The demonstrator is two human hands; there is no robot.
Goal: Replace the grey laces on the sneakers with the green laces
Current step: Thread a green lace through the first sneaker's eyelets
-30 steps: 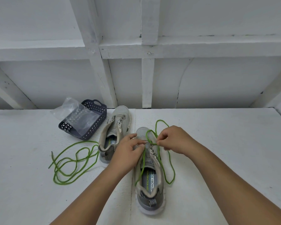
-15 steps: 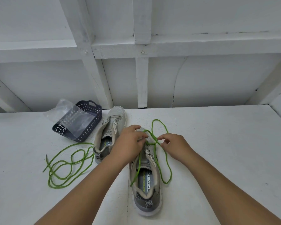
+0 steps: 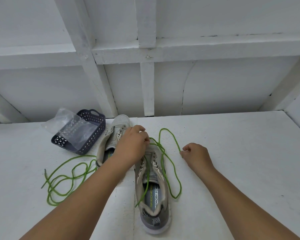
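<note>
**Threading the first green lace at the toe eyelets**

Both hands work over the near sneaker (image 3: 152, 184) in the head view, the only view there is. The left hand (image 3: 133, 146) hovers over the toe end of the lacing, fingers curled down and apparently pinching the green lace (image 3: 163, 153) where it crosses the lowest eyelets; the fingertips are turned away, so the exact grip cannot be confirmed. The right hand (image 3: 196, 155) sits just beside the shoe on the white table (image 3: 241, 170), thumb and forefinger pinching a strand of the same lace, which loops out toward the back and trails down past the heel.

A far sneaker (image 3: 111, 135) lies unlaced behind the left wrist. A spare green lace (image 3: 66, 181) lies coiled on the table to the left, near a dark basket (image 3: 87, 135) with a clear plastic bag (image 3: 71, 125) in it.

The lace looks light, limp and round, so it will likely sag and tangle if held mid-length; gripping close to the stiff tip should give control for poking through eyelets. The shoe appears soft-sided and light, probably sliding unless steadied by the eyelet strip or the tongue.
</note>
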